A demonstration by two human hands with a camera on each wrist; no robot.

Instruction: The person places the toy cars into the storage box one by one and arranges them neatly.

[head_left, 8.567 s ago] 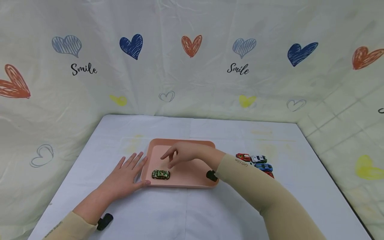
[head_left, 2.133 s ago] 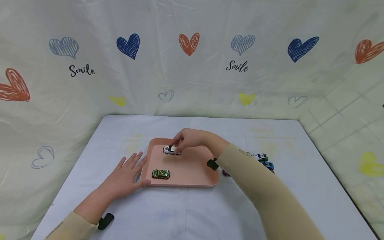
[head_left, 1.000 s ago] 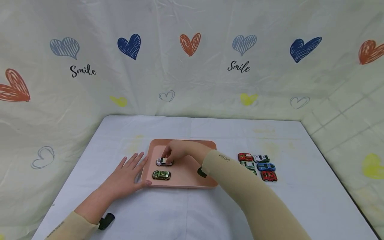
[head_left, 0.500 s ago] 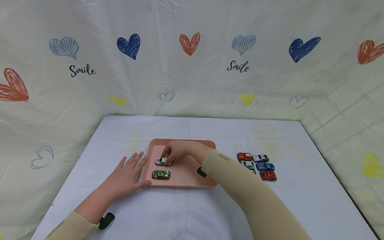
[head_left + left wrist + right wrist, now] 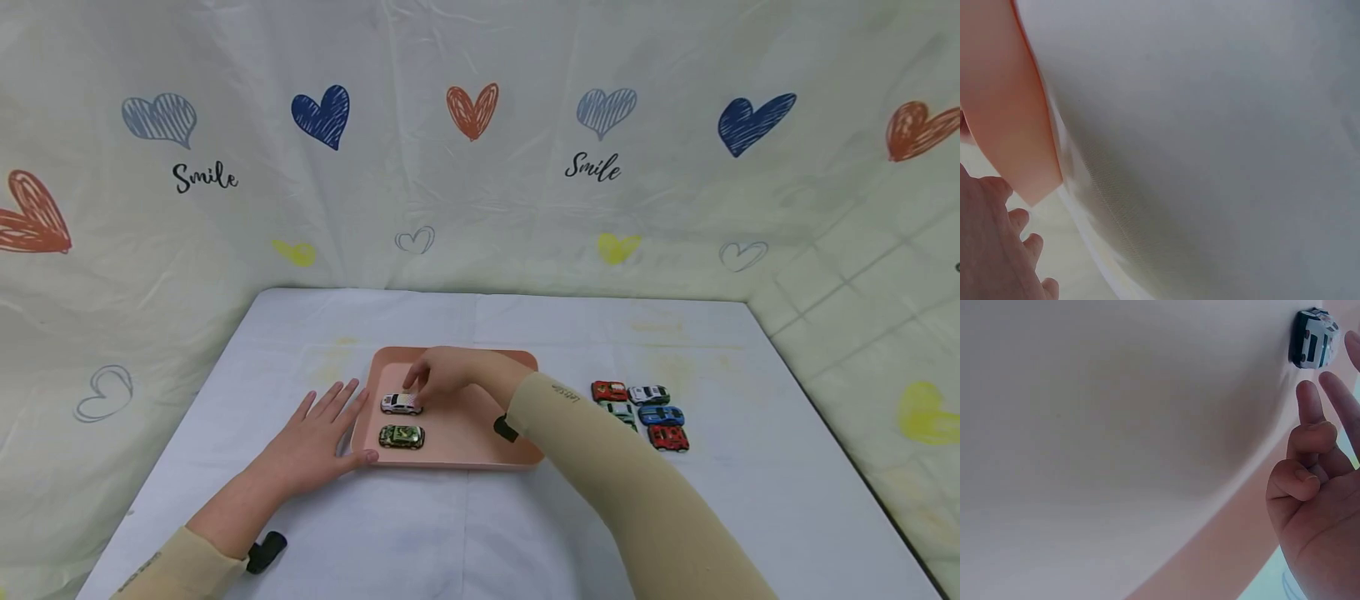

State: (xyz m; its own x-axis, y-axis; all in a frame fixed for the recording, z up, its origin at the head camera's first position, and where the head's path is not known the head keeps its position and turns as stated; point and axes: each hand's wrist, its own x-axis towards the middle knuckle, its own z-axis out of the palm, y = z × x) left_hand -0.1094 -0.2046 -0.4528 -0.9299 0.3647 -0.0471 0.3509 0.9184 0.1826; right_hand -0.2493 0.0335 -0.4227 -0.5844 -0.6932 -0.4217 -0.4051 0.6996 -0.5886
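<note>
White car [image 5: 400,404]: long left to right; nose unclear
Right hand [image 5: 447,369]: loose, just right of car
Left hand [image 5: 317,442]: spread

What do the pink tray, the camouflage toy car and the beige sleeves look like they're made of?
Pink tray: probably plastic, smooth and satiny, with uniform colour and rounded corners. Camouflage toy car: glossy printed body with bright highlights; metal or plastic, I can't tell. Beige sleeves: likely stretchy fabric, matte, snug-fitting with slight creases.
</note>
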